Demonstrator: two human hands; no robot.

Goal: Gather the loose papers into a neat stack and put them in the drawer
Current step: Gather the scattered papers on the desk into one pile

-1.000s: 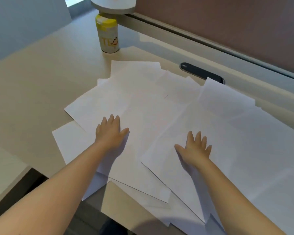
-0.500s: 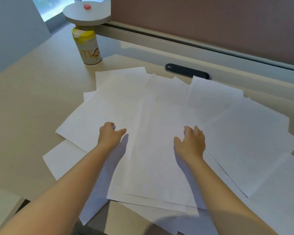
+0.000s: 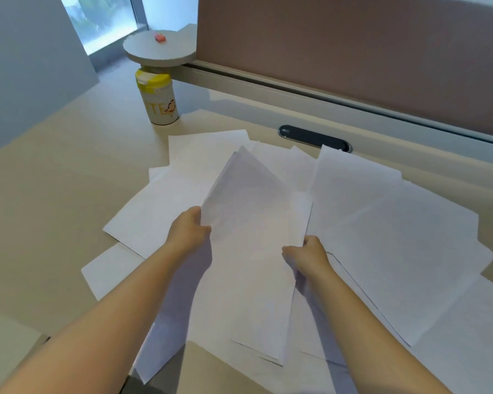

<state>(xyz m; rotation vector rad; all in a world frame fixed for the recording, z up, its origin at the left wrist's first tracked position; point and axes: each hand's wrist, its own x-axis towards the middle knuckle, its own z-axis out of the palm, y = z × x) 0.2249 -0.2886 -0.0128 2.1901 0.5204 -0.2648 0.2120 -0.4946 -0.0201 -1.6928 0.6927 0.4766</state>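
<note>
Several white paper sheets lie fanned over the beige desk (image 3: pixel 54 180). In the middle, a small bunch of sheets (image 3: pixel 251 237) is lifted and bowed upward, its far corner raised. My left hand (image 3: pixel 190 228) grips the bunch's left edge. On the right edge, my right hand (image 3: pixel 306 255) pinches it. More loose sheets (image 3: pixel 396 231) stay flat to the right, others (image 3: pixel 143 220) to the left under my left forearm. Some sheets hang over the desk's near edge. No drawer is in view.
A white canister with a yellow lid (image 3: pixel 158 99) stands at the back left under a round grey shelf (image 3: pixel 161 49). A dark oval cable port (image 3: pixel 315 137) sits behind the papers. A brown partition (image 3: pixel 353 52) closes the desk's far side.
Both hands were pressed flat on the sheets and slid toward each other. Now they have closed on the edges of a middle bunch, which has risen off the desk.
</note>
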